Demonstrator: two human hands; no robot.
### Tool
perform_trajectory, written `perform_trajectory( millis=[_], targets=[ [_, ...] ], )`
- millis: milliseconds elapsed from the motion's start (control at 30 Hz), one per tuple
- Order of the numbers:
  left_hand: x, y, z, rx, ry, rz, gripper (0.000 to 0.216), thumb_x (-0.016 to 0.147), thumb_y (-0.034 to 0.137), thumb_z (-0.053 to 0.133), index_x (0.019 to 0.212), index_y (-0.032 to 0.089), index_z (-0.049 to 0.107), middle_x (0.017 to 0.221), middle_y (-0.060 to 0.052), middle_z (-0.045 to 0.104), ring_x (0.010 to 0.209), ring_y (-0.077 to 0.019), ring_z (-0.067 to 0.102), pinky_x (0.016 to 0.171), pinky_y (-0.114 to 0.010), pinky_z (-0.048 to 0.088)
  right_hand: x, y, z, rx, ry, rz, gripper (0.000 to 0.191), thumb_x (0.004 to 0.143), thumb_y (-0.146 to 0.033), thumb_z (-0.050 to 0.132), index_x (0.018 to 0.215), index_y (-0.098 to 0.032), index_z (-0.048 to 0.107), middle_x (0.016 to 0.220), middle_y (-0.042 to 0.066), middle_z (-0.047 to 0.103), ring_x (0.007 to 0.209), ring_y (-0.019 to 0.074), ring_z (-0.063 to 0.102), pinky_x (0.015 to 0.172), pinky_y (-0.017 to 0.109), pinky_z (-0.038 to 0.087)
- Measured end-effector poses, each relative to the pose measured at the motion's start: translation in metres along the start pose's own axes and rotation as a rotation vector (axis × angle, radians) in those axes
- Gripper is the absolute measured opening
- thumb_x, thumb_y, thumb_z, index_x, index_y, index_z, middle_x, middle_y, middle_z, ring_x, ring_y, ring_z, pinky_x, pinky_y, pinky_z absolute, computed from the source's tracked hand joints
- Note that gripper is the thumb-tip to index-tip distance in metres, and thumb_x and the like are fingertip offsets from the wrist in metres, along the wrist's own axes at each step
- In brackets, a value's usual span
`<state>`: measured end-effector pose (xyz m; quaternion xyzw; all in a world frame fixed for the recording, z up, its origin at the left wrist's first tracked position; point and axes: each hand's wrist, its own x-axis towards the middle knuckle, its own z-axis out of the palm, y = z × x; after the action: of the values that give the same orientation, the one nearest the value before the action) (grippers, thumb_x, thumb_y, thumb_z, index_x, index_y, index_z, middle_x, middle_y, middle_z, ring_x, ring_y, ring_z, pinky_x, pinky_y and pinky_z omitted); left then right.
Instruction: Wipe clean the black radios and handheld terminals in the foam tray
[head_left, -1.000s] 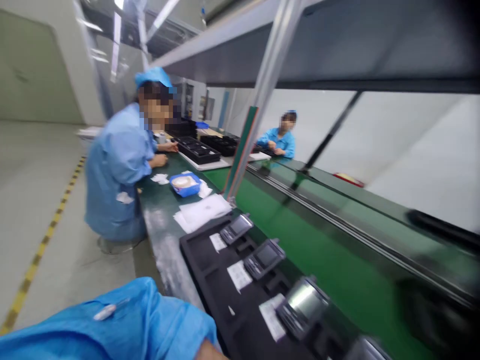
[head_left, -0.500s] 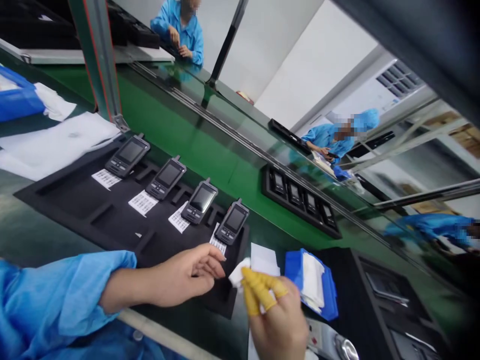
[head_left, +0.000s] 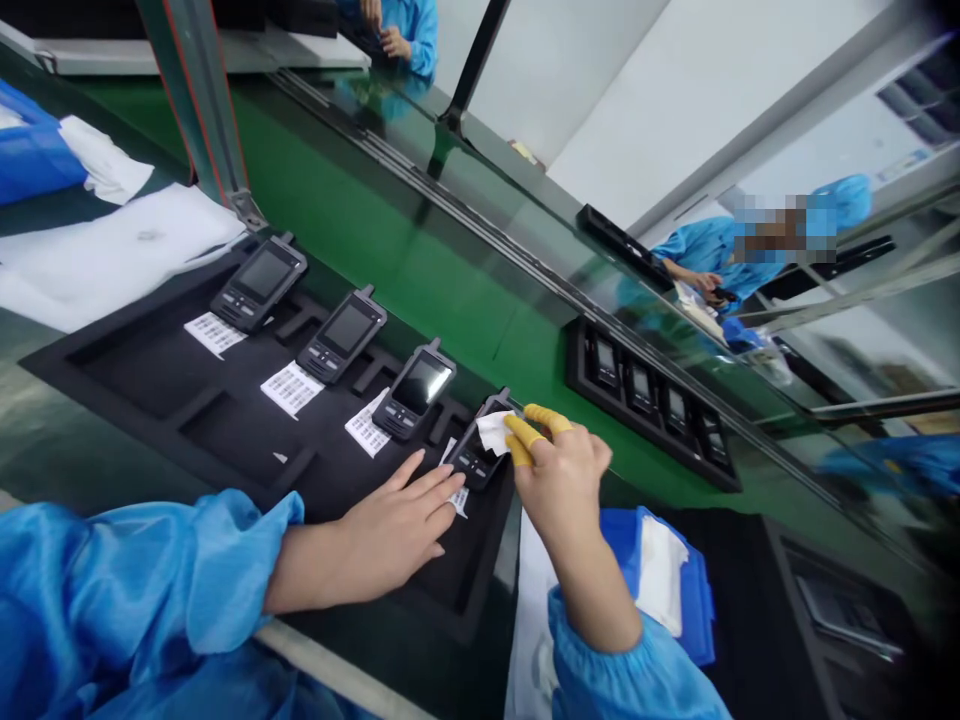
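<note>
Between yellow-covered fingertips my right hand point(head_left: 551, 465) pinches a small white wipe point(head_left: 495, 432) over the screen of the rightmost handheld radio point(head_left: 474, 462). The wipe hides part of that screen. My left hand point(head_left: 401, 525) lies flat with its fingers out, the tips at the lower end of the same radio. Three more handheld radios, the nearest of them with a shiny screen point(head_left: 417, 388), stand in a row to the left in a black foam tray point(head_left: 247, 475). Labels printed with barcodes point(head_left: 291, 388) stick out below the radios.
To the right is a blue box point(head_left: 701, 610) of white wipes, beside a black foam case point(head_left: 757, 600). A second tray of radios point(head_left: 649, 405) sits on the green conveyor point(head_left: 480, 330). White foam sheets point(head_left: 120, 250) lie at left, near a metal post point(head_left: 202, 100). Co-workers in blue sit across the line.
My right hand has moved up and forward with the wipe onto the rightmost radio. My left hand has flattened and come to that radio's lower end. The view has shifted.
</note>
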<state>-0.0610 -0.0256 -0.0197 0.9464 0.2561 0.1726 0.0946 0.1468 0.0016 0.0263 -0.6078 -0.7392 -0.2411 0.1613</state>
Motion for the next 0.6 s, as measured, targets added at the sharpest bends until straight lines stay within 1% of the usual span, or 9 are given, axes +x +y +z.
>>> perform_trajectory(
  millis=[100, 133, 200, 267, 333, 433, 500, 567, 600],
  targets=[
    [0.0, 0.0, 0.001, -0.019, 0.007, -0.006, 0.035, 0.094, 0.034, 0.045, 0.12, 0.012, 0.055, 0.139, -0.014, 0.047, 0.131, -0.0262, 0.039, 0.113, -0.048, 0.011, -0.003, 0.012, -0.008, 0.045, -0.016, -0.153, 0.02, 0.079, -0.013, 0.057, 0.065, -0.022, 0.068, 0.082, 0.005, 0.065, 0.095, 0.0216, 0.05, 0.083, 0.039, 0.027],
    [0.0, 0.0, 0.001, -0.032, -0.001, -0.012, 0.036, 0.094, 0.034, 0.045, 0.121, 0.012, 0.054, 0.14, -0.014, 0.046, 0.131, -0.0264, 0.039, 0.113, -0.048, 0.011, -0.003, 0.015, -0.008, 0.063, -0.04, -0.194, 0.021, 0.079, -0.011, 0.057, 0.064, -0.022, 0.066, 0.08, 0.004, 0.065, 0.097, 0.0208, 0.05, 0.085, 0.04, 0.026],
    [0.0, 0.0, 0.001, -0.062, -0.03, -0.025, 0.036, 0.094, 0.033, 0.045, 0.122, 0.012, 0.053, 0.141, -0.015, 0.044, 0.132, -0.0269, 0.038, 0.113, -0.048, 0.011, -0.002, 0.017, -0.005, 0.079, -0.075, -0.246, 0.021, 0.08, -0.009, 0.055, 0.068, -0.023, 0.066, 0.084, 0.002, 0.066, 0.097, 0.0182, 0.051, 0.088, 0.04, 0.025],
    [0.001, 0.001, 0.0, -0.087, -0.059, -0.029, 0.037, 0.093, 0.032, 0.046, 0.123, 0.012, 0.052, 0.142, -0.015, 0.043, 0.133, -0.0272, 0.036, 0.113, -0.049, 0.011, -0.003, 0.015, 0.0, 0.06, -0.076, -0.261, 0.022, 0.081, -0.007, 0.053, 0.071, -0.022, 0.066, 0.089, 0.001, 0.067, 0.095, 0.0162, 0.052, 0.091, 0.04, 0.023],
    [0.002, 0.001, -0.002, -0.103, -0.073, -0.031, 0.036, 0.093, 0.031, 0.046, 0.123, 0.012, 0.052, 0.142, -0.015, 0.043, 0.133, -0.027, 0.035, 0.113, -0.048, 0.011, -0.008, 0.008, 0.004, 0.024, -0.064, -0.253, 0.023, 0.079, -0.004, 0.051, 0.068, -0.019, 0.064, 0.091, 0.003, 0.067, 0.091, 0.016, 0.052, 0.091, 0.04, 0.024],
    [0.002, 0.001, -0.004, -0.117, -0.082, -0.031, 0.037, 0.092, 0.03, 0.047, 0.124, 0.012, 0.051, 0.142, -0.015, 0.043, 0.134, -0.0271, 0.034, 0.114, -0.048, 0.009, -0.021, -0.008, 0.002, 0.014, -0.037, -0.239, 0.023, 0.076, -0.003, 0.051, 0.063, -0.018, 0.062, 0.088, 0.005, 0.066, 0.085, 0.0163, 0.051, 0.088, 0.039, 0.026],
    [0.002, 0.001, -0.004, -0.117, -0.087, -0.033, 0.04, 0.092, 0.031, 0.046, 0.127, 0.011, 0.048, 0.141, -0.015, 0.044, 0.135, -0.0272, 0.033, 0.114, -0.048, 0.009, -0.028, -0.018, 0.0, 0.05, -0.047, -0.268, 0.023, 0.076, -0.004, 0.05, 0.062, -0.019, 0.061, 0.085, 0.004, 0.064, 0.082, 0.0156, 0.049, 0.087, 0.038, 0.026],
    [0.001, 0.0, -0.003, -0.113, -0.095, -0.034, 0.041, 0.093, 0.032, 0.046, 0.128, 0.011, 0.047, 0.141, -0.014, 0.044, 0.136, -0.0268, 0.031, 0.114, -0.047, 0.008, -0.03, -0.021, -0.001, 0.055, -0.066, -0.291, 0.022, 0.077, -0.004, 0.049, 0.066, -0.019, 0.063, 0.084, 0.003, 0.063, 0.081, 0.0154, 0.048, 0.087, 0.038, 0.026],
    [0.002, 0.0, -0.003, -0.11, -0.104, -0.033, 0.041, 0.093, 0.032, 0.046, 0.128, 0.011, 0.047, 0.142, -0.014, 0.043, 0.136, -0.0268, 0.031, 0.114, -0.047, 0.009, -0.028, -0.019, 0.001, 0.03, -0.068, -0.276, 0.022, 0.077, -0.004, 0.05, 0.069, -0.019, 0.064, 0.084, 0.003, 0.063, 0.081, 0.0157, 0.047, 0.087, 0.038, 0.026]
  ],
)
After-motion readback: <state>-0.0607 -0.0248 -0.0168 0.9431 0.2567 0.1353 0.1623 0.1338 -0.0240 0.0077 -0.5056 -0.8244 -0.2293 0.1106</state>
